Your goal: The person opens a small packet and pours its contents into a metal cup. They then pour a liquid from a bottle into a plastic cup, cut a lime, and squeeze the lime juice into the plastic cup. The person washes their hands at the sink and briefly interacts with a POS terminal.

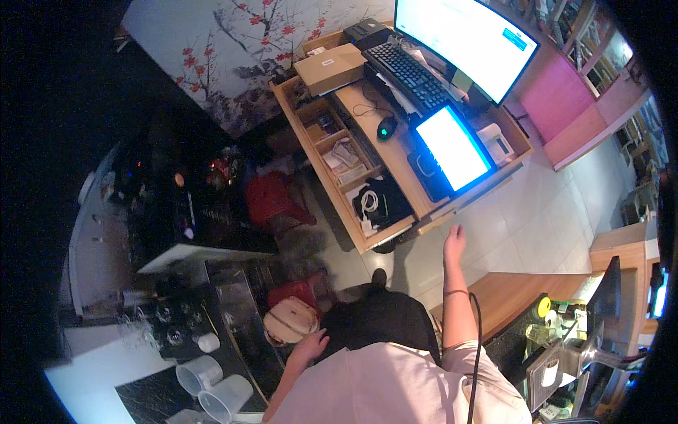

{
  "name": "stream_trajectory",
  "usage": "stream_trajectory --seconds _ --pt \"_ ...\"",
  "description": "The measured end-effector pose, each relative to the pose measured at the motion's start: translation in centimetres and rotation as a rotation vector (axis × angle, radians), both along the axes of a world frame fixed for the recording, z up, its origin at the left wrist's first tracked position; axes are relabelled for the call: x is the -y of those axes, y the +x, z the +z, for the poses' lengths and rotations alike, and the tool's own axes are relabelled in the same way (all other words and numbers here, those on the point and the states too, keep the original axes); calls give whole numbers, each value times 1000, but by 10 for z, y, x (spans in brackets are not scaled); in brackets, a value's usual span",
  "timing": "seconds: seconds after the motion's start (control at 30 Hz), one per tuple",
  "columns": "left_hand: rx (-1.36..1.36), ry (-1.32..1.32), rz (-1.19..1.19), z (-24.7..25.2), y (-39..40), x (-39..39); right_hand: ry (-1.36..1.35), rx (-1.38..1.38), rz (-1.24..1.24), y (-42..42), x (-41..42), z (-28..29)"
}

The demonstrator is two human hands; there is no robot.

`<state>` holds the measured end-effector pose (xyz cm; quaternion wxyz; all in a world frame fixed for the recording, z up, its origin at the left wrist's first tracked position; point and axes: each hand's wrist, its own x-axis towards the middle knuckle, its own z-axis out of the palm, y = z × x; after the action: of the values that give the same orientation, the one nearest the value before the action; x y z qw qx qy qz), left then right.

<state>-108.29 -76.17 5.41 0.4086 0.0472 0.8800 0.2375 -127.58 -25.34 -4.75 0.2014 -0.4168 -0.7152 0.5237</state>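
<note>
My left hand (311, 345) is low in the view, fingers apart and holding nothing, beside a cream-coloured bag (291, 319) over a red stool. My right hand (454, 241) hangs with fingers loosely bent over the tiled floor, near the corner of a wooden desk; whether anything lies in its palm cannot be seen. On the desk stand a lit tablet-like screen (454, 148), a large monitor (469, 37), a black keyboard (408, 71), a mouse with a green light (386, 129) and a cardboard box (331, 69). An open drawer (342, 212) holds papers and a coiled white cable (369, 201).
Red stools (275, 199) stand at the left of the desk. Clear plastic pitchers (226, 397) and glasses are on a dark counter at lower left. A wooden counter (522, 297) with a metal tap (593, 354) lies at the right. A dark cord runs beside my right arm.
</note>
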Motion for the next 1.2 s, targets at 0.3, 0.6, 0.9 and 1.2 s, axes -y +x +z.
stream_trajectory --seconds 0.3,0.6,0.9,1.2 --pt "77 -11 -159 -4 -212 -12 -145 -124 -323 -91 35 -9" --pt "488 18 -319 -166 -388 37 126 236 -398 -118 67 53" --pt "1144 -15 331 -155 -453 34 265 460 -535 -112 69 43" --pt "874 120 39 -259 -474 41 246 445 -575 -116 72 49"
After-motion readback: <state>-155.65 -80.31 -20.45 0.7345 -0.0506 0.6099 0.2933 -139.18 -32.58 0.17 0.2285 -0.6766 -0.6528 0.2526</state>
